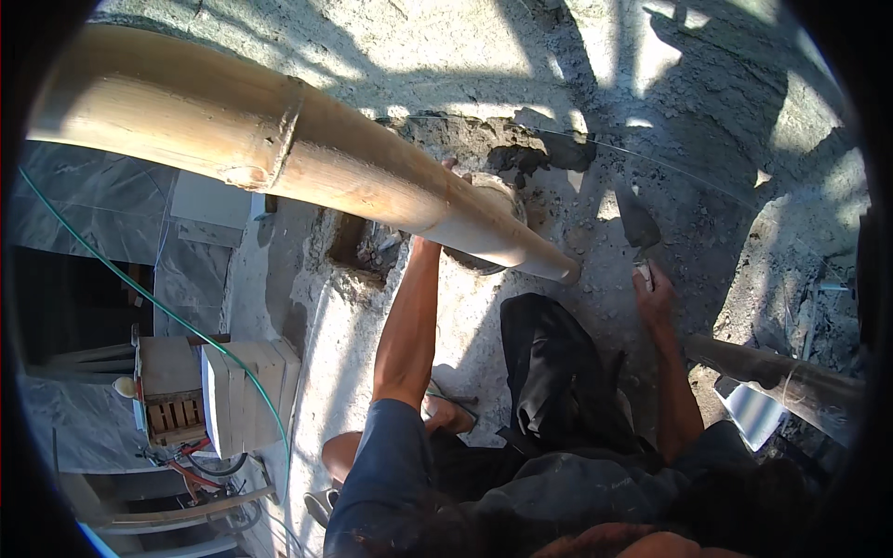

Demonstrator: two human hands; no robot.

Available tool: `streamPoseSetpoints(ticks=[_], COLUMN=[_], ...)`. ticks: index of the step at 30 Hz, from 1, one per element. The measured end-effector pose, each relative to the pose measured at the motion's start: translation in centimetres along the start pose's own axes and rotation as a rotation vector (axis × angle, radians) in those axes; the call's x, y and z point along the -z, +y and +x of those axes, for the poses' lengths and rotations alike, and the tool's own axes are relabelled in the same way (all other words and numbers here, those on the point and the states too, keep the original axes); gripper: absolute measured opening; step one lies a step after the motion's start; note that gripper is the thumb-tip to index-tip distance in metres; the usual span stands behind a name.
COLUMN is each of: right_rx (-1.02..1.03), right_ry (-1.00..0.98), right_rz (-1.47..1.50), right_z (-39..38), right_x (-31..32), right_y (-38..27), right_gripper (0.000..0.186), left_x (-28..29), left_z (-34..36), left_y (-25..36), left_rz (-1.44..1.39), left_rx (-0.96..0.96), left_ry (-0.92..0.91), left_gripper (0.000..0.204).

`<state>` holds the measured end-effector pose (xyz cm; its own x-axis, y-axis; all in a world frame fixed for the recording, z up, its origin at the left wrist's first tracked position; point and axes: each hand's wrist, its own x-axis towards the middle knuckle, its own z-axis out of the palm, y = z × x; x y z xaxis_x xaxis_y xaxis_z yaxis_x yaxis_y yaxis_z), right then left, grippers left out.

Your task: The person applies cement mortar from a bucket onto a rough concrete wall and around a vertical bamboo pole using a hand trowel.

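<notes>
A thick bamboo pole [363, 172] slants across the view from the upper left and ends near the middle. My left forearm passes beneath it, and only some fingertips of my left hand [450, 164] show past its far side. What those fingers grip, if anything, is hidden by the pole. Close to them is a round, pale-rimmed container [502, 193], partly covered by the pole. My right hand [654, 290] is closed round the handle of a trowel [638, 221], its dark blade pointing away from me over the rough grey ground.
A square pit [358, 246] opens left of my left forearm. Wet mortar [521, 153] lies beyond the container. A green hose [139, 288] runs down the left, past a pale box [246, 395] and a red bicycle [191, 474]. Another pole [781, 377] lies at right.
</notes>
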<state>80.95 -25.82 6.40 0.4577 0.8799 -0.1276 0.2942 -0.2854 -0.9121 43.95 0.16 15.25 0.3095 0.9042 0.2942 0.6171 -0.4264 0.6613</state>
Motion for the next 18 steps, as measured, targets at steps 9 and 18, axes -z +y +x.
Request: streamPoseSetpoints(ticks=[9,18], right_rx=[0.270,0.647], right_ry=[-0.131,-0.459], right_rz=[-0.168,-0.414], right_z=[3.7,10.7], right_x=[-1.2,-7.7], right_y=[-4.3,-15.9], right_gripper=[0.038,0.028], left_x=[3.9,-3.7], left_z=[-15.6,-17.4], left_y=[-3.8,-3.7], left_rz=[-0.298,-1.084], left_rx=[1.150,1.123], left_ry=[0.081,0.390], left_gripper=[0.075,0.075])
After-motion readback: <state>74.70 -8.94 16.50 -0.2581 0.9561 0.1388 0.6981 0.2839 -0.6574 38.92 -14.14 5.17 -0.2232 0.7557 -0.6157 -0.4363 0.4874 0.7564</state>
